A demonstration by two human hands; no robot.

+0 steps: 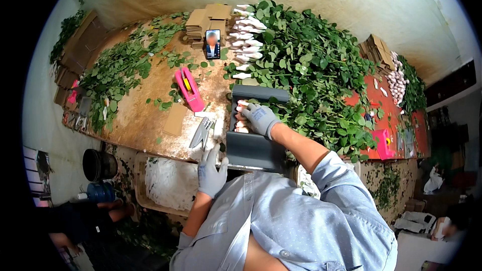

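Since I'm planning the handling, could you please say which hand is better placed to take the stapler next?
Probably the left hand: it is close to the gray stapler and appears empty, while the right hand is on the flowers in the holder.

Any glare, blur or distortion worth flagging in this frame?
Head view: the wooden table edge bows, corners go black; head view: glare brightens its surface near the grey stapler; head view: left hand and right hand look fairly sharp, a patch on the phone blurred.

Worktable [143,125] bright, glare near centre; edges bowed by fisheye; lower left dim.
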